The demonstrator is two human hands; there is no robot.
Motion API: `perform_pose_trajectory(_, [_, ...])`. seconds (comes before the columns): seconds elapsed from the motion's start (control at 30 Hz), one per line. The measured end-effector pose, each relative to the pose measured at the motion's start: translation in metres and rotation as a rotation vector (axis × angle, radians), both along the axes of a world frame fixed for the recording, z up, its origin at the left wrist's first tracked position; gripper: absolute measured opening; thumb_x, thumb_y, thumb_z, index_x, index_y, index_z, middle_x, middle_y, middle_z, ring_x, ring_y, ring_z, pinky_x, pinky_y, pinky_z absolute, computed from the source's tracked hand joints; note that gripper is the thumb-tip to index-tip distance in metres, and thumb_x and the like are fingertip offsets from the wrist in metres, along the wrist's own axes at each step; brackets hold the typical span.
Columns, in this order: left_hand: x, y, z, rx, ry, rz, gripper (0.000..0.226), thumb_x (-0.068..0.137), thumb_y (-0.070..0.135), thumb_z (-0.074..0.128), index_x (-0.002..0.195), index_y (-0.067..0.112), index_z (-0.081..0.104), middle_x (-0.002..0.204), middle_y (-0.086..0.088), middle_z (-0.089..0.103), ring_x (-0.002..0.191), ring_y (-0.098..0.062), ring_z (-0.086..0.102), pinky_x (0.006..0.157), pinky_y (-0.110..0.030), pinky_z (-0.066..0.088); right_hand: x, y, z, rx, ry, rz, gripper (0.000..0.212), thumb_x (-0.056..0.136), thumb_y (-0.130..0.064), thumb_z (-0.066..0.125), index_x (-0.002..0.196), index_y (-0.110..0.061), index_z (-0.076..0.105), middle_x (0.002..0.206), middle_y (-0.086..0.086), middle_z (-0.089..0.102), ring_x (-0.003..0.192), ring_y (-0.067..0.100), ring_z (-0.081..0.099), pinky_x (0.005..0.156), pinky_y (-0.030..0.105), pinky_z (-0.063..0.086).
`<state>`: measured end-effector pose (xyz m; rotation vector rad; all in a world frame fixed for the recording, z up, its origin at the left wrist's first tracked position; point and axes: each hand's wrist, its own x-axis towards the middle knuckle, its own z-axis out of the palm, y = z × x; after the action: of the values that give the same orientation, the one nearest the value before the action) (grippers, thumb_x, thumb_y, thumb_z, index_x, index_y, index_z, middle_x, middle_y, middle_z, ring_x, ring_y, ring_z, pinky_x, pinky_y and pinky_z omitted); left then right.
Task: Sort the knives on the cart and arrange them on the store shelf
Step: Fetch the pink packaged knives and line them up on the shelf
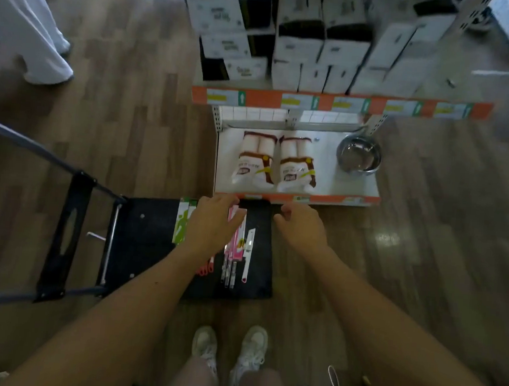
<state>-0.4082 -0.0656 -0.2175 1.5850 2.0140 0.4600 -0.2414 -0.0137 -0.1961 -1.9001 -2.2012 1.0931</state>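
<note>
Judging by the packaging, the knives (236,246) should be light and fairly stiff. They're thin carded packs that'll likely slide over each other, so they're probably best lifted flat by the card edges or the handle end, blades kept pointed away.

They're laid out on the black deck of the cart (150,245). Green packs (182,225) are at the left and pink packs (238,240) in the middle, with a white knife (248,254) just beside those. Some red handles (205,270) are partly hidden by the forearm.

The left hand (213,224) is spread flat, fingers straight, over the tops of the pink packs. Nothing is gripped, and whether contact is made can't be told. The right hand (301,227) is held just past the cart's right edge, fingers loosely curled, nothing in it.

No knives are seen on the shelf (334,181) yet, only two bags (275,164) and a steel bowl (358,154). White boxes (300,43) are stacked on the tier above.
</note>
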Motion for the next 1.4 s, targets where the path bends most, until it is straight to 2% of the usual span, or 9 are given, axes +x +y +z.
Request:
perform_pose_trajectory(0.3, [0.013, -0.021, -0.196, -0.137, 0.076, -0.013, 0.035, 0.091, 0.037, 0.049, 0.116, 0.015, 0.057, 0.110, -0.006, 0.063, 0.101, -0.024, 0.056, 0.089, -0.040, 0.047, 0.004, -0.027, -0.193, -0.092, -0.050, -0.043, 0.031, 0.094, -0.026, 0.050, 0.119, -0.009, 0.058, 0.116, 0.008, 0.060, 0.103, 0.021, 0.057, 0.080, 0.029, 0.044])
perform_pose_trajectory(0.5, [0.013, -0.032, -0.341, -0.224, 0.065, 0.004, 0.040, 0.092, 0.040, 0.048, 0.123, 0.015, 0.052, 0.118, -0.004, 0.060, 0.105, -0.022, 0.056, 0.084, -0.040, 0.050, -0.010, -0.039, -0.346, -0.171, -0.016, -0.126, 0.028, 0.093, -0.027, 0.053, 0.115, -0.011, 0.059, 0.107, 0.005, 0.062, 0.093, 0.017, 0.059, 0.082, 0.033, 0.052])
perform_pose_trajectory(0.6, [0.010, -0.033, -0.402, -0.281, 0.087, -0.003, 0.045, 0.091, 0.044, 0.048, 0.128, 0.016, 0.047, 0.124, -0.004, 0.056, 0.109, -0.023, 0.054, 0.082, -0.038, 0.050, -0.018, -0.033, -0.405, -0.186, 0.030, -0.151, 0.024, 0.092, -0.025, 0.055, 0.109, -0.009, 0.061, 0.095, 0.000, 0.059, 0.086, 0.013, 0.055, 0.078, 0.028, 0.050])
perform_pose_trajectory(0.73, [0.004, -0.033, -0.467, -0.359, 0.139, 0.024, 0.061, 0.087, 0.054, 0.049, 0.133, 0.016, 0.038, 0.120, -0.007, 0.056, 0.105, -0.026, 0.056, 0.080, -0.042, 0.051, -0.034, -0.021, -0.468, -0.212, 0.027, -0.135, 0.024, 0.091, -0.028, 0.055, 0.102, -0.009, 0.063, 0.092, 0.003, 0.061, 0.085, 0.018, 0.059, 0.075, 0.032, 0.052])
perform_pose_trajectory(0.87, [0.009, -0.040, -0.507, -0.439, 0.151, 0.067, 0.058, 0.086, 0.050, 0.054, 0.129, 0.014, 0.039, 0.120, -0.006, 0.054, 0.105, -0.024, 0.056, 0.080, -0.038, 0.050, -0.042, -0.020, -0.517, -0.293, 0.017, -0.153, 0.019, 0.089, -0.035, 0.058, 0.081, -0.017, 0.057, 0.082, -0.002, 0.059, 0.076, 0.014, 0.060, 0.062, 0.027, 0.051])
perform_pose_trajectory(0.93, [0.012, -0.039, -0.519, -0.438, 0.177, 0.074, 0.059, 0.086, 0.048, 0.056, 0.128, 0.011, 0.037, 0.123, -0.007, 0.050, 0.106, -0.023, 0.054, 0.077, -0.032, 0.047, -0.041, -0.020, -0.534, -0.307, -0.002, -0.188, 0.021, 0.085, -0.036, 0.062, 0.083, -0.016, 0.058, 0.085, 0.000, 0.062, 0.078, 0.015, 0.063, 0.065, 0.030, 0.055])
perform_pose_trajectory(1.03, [0.014, -0.030, -0.527, -0.404, 0.235, 0.050, 0.065, 0.085, 0.047, 0.058, 0.130, 0.008, 0.032, 0.124, -0.010, 0.049, 0.107, -0.026, 0.056, 0.075, -0.033, 0.045, -0.044, -0.017, -0.549, -0.265, -0.023, -0.188, 0.028, 0.082, -0.037, 0.066, 0.089, -0.012, 0.056, 0.081, -0.002, 0.060, 0.074, 0.013, 0.059, 0.050, 0.022, 0.042])
perform_pose_trajectory(1.2, [0.015, -0.023, -0.534, -0.413, 0.334, -0.019, 0.068, 0.081, 0.048, 0.062, 0.126, 0.007, 0.032, 0.120, -0.013, 0.051, 0.102, -0.031, 0.060, 0.067, -0.033, 0.043, -0.053, -0.014, -0.559, -0.216, -0.086, -0.139, 0.044, 0.079, -0.035, 0.070, 0.107, -0.009, 0.049, 0.100, 0.005, 0.060, 0.087, 0.019, 0.059, 0.067, 0.031, 0.051])
perform_pose_trajectory(1.4, [0.016, -0.019, -0.535, -0.423, 0.384, -0.041, 0.070, 0.077, 0.047, 0.068, 0.122, 0.005, 0.033, 0.114, -0.015, 0.054, 0.097, -0.030, 0.061, 0.063, -0.032, 0.039, -0.058, -0.005, -0.563, -0.254, -0.107, -0.137, 0.030, 0.079, -0.028, 0.073, 0.100, -0.010, 0.060, 0.099, 0.005, 0.065, 0.083, 0.017, 0.062, 0.056, 0.024, 0.048])
